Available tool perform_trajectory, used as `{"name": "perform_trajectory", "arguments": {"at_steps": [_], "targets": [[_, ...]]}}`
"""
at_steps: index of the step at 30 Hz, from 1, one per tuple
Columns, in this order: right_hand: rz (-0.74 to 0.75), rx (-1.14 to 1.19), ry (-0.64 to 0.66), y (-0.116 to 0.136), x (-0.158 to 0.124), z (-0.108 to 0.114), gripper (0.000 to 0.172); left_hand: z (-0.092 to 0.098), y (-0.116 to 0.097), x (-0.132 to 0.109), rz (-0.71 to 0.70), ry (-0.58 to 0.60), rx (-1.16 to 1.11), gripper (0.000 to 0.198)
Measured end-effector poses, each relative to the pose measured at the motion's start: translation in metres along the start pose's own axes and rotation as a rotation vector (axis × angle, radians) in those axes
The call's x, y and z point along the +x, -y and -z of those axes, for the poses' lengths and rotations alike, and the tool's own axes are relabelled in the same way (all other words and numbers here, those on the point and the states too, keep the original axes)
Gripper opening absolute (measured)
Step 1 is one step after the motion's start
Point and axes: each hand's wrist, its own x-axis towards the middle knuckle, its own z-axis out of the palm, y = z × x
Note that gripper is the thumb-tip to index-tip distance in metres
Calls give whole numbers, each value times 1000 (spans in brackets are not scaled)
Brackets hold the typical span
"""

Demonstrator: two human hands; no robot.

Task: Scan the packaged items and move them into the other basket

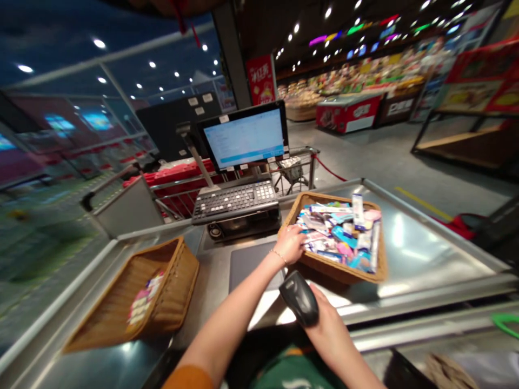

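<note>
While the right hand point(325, 319) closes firmly around a black handheld barcode scanner point(299, 298), the left hand point(290, 244) lies curled at the near corner of a full wicker basket point(344, 276), over its small colourful boxes and packets point(336, 235); whether it grips one, I cannot tell. That basket seems set close for easy reach. A second wicker basket point(170, 286), holding a few packets point(145, 300), sits left of it, while a till keyboard point(235, 201) and monitor point(243, 138) stand beyond it.

Packets point(336, 235) in the wicker basket point(344, 273) too small to read (far shelves point(365, 67) just a blur)
</note>
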Motion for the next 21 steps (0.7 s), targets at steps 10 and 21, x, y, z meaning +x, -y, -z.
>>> {"name": "perform_trajectory", "arguments": {"at_steps": [10,21], "targets": [[-30,39,8,3,-5,20,50,-34,-25,86,51,448,47,36],[-41,56,38,-5,-8,16,50,-30,-11,85,50,561,-56,36]]}}
